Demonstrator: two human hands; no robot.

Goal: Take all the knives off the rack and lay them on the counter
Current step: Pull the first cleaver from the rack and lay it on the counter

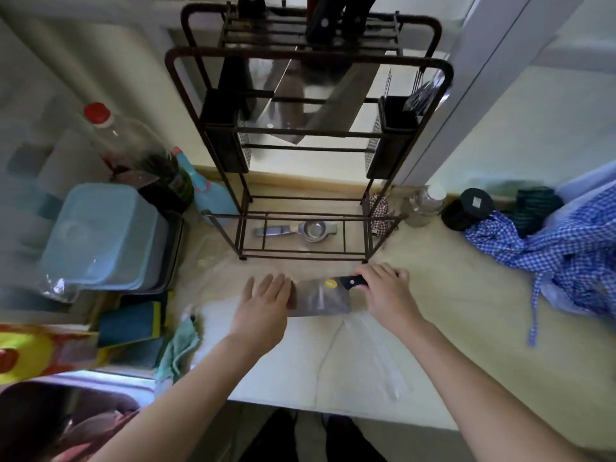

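A cleaver [321, 297] with a wide steel blade, a yellow sticker and a black handle lies flat on the counter [433, 295] in front of the rack. My right hand [386, 288] grips its handle. My left hand [266, 301] rests flat, fingers spread, at the blade's left end. The dark metal rack [310, 61] stands behind. Two more cleavers [283, 95] [336, 95] hang in its top slots, black handles [336, 18] sticking up, and another dark handle [250, 5] shows at the top left.
A metal squeezer [300, 230] lies on the rack's bottom shelf. Bottles [140, 151], a blue lidded box [103, 235] and sponges [133, 321] crowd the left. A checked blue cloth [566, 248], jars [423, 201] and a black lid [470, 205] sit right. The sink [50, 421] is lower left.
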